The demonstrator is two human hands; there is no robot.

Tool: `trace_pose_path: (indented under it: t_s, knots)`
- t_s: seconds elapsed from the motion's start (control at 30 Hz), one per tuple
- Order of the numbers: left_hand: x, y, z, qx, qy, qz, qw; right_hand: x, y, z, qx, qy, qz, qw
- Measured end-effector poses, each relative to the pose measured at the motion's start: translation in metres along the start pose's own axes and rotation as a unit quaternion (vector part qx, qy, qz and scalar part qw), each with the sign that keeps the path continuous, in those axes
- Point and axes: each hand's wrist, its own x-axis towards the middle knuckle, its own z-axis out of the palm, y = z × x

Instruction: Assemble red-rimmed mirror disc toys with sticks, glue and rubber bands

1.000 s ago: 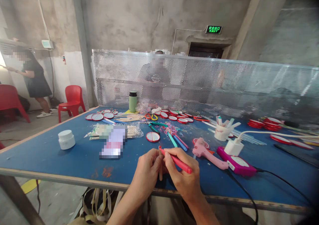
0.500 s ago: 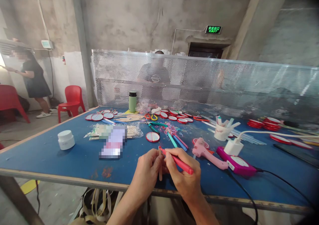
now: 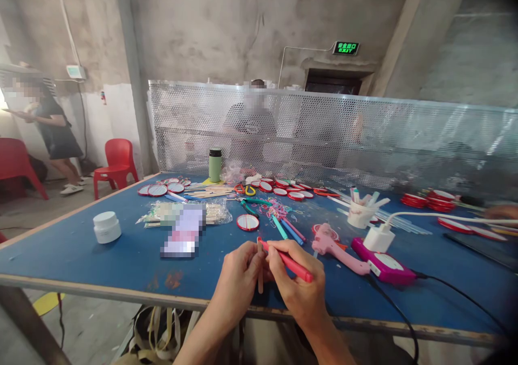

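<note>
My left hand (image 3: 237, 284) pinches a thin wooden stick (image 3: 260, 279), held upright over the near edge of the blue table (image 3: 101, 257). My right hand (image 3: 297, 281) grips a red marker pen (image 3: 289, 262), its tip touching the top end of the stick. Both hands are closed and press together near the table's front middle.
A pink glue gun (image 3: 335, 249) and magenta device (image 3: 382, 265) with a white plug (image 3: 378, 238) lie to the right. A white jar (image 3: 106, 226), stick bundles (image 3: 210, 211), red round mirrors (image 3: 247, 222), a green bottle (image 3: 215, 165), markers and a cup (image 3: 360, 214) are scattered behind. Another person's hand (image 3: 499, 211) shows far right.
My hands have barely shifted with stick and marker. Another person's hand has appeared at the far right edge. The person standing at left has turned slightly.
</note>
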Motion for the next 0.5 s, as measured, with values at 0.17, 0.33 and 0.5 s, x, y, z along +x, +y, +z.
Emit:
trace_pose_path:
  t_s: [0.17, 0.33, 0.5]
  knots:
    - [-0.0004, 0.0032, 0.0002, -0.007, 0.002, -0.003, 1.0, 0.0015, -0.0014, -0.0007, -0.006, 0.005, -0.003, 1.0]
    - [-0.0001, 0.0034, -0.0003, -0.001, 0.001, -0.002, 1.0, 0.0014, -0.0018, -0.0008, -0.01, 0.012, -0.006, 1.0]
    - [-0.0005, 0.0035, -0.0002, -0.008, -0.002, -0.005, 1.0, 0.0009, -0.0017, -0.0009, -0.011, 0.014, -0.002, 1.0]
